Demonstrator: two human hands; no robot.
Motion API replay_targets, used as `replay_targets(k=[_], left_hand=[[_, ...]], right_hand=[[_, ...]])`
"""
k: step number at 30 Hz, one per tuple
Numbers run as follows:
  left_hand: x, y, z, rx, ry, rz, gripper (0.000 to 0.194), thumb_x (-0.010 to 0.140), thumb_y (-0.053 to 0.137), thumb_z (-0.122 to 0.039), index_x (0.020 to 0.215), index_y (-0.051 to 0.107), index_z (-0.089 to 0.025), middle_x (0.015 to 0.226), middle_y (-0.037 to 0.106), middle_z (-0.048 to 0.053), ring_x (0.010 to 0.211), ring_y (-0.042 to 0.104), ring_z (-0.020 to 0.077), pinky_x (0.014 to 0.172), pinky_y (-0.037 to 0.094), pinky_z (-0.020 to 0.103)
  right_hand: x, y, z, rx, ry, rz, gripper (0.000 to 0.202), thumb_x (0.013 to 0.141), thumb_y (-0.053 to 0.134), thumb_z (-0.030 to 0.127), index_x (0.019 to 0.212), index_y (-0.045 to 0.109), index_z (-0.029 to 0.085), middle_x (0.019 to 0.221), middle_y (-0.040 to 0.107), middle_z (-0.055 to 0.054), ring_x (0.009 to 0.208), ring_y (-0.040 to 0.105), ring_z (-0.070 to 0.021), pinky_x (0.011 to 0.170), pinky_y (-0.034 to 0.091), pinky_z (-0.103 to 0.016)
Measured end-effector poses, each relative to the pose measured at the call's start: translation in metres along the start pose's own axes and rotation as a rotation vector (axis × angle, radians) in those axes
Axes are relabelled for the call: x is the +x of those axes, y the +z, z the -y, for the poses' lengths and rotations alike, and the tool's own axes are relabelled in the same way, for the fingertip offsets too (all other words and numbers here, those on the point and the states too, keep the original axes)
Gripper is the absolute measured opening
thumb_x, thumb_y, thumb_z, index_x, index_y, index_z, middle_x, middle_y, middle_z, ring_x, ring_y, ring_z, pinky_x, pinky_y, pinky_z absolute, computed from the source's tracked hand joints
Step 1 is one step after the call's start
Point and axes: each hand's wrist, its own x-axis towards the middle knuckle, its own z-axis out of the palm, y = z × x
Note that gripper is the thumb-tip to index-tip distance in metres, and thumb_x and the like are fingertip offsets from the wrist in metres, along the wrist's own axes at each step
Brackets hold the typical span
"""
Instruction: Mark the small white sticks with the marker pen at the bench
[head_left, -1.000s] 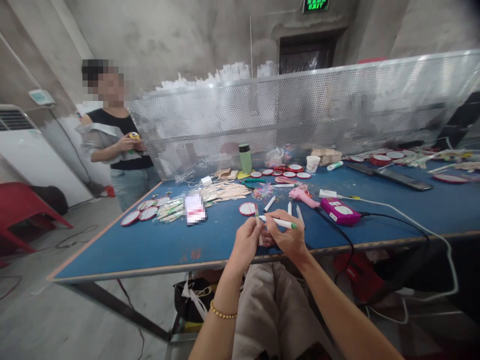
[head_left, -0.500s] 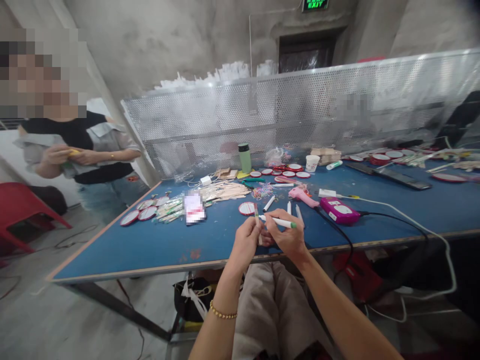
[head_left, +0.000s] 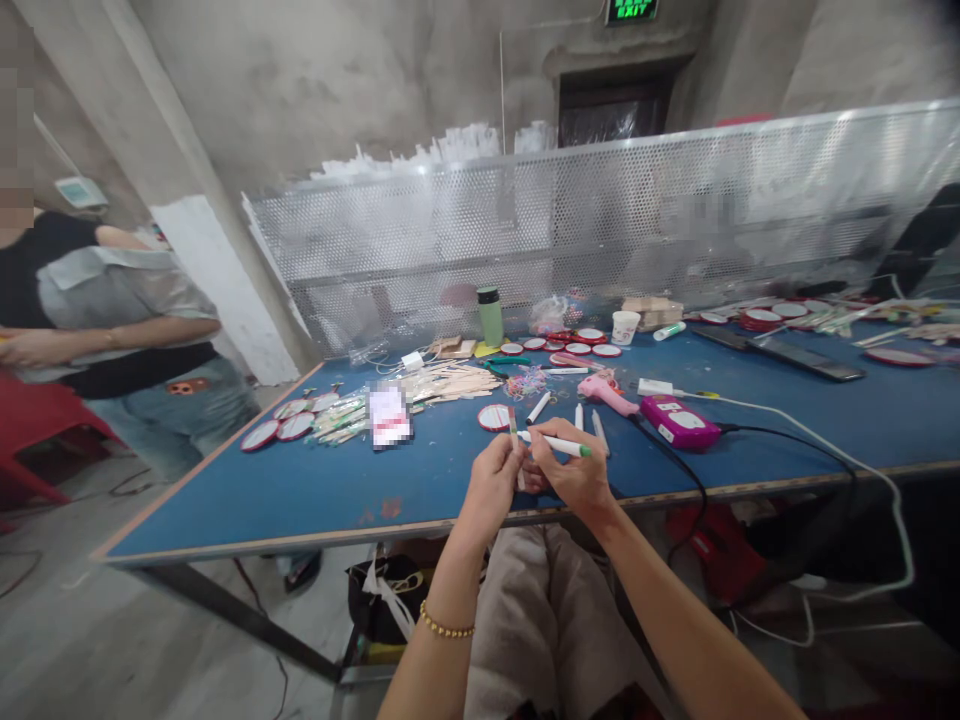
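My left hand (head_left: 495, 478) is closed on a flat wooden stick (head_left: 514, 420), held upright with a reddish mark at its top end. In my right hand (head_left: 576, 475) is a white marker (head_left: 559, 443) with a green end; its tip points left and is close to the stick, though I cannot tell if they touch. Just behind the stick lies a round white disc with a red rim (head_left: 493, 417). Several white markers rest on the table beyond my hands, one of them a white marker (head_left: 538, 407) lying at a slant.
On the blue table (head_left: 300, 500) are a pile of wooden sticks (head_left: 454, 381), a phone (head_left: 389, 414), a green bottle (head_left: 490, 317), a pink glue gun (head_left: 607, 393), a purple box (head_left: 680, 421) with cables and a paper cup (head_left: 625, 327). A person (head_left: 142, 300) stands at the left.
The person at the left has moved further left, partly out of view. My hands, the stick and the marker stay almost where they were.
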Motion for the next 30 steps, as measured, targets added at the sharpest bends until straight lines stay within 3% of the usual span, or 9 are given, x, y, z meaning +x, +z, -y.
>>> replay_targets(k=[30], left_hand=[[0.0002, -0.0015, 0.0011, 0.008, 0.004, 0.011, 0.041, 0.073, 0.066, -0.057, 0.084, 0.055, -0.018, 0.063, 0.062, -0.003, 0.054, 0.063, 0.0152, 0.058, 0.055, 0.03]], right_hand=[[-0.0001, 0.0, 0.0, -0.019, -0.002, -0.007, 0.018, 0.086, 0.055, 0.019, 0.071, 0.065, 0.019, 0.062, 0.065, 0.0, 0.054, 0.059, -0.0118, 0.055, 0.048, -0.023]])
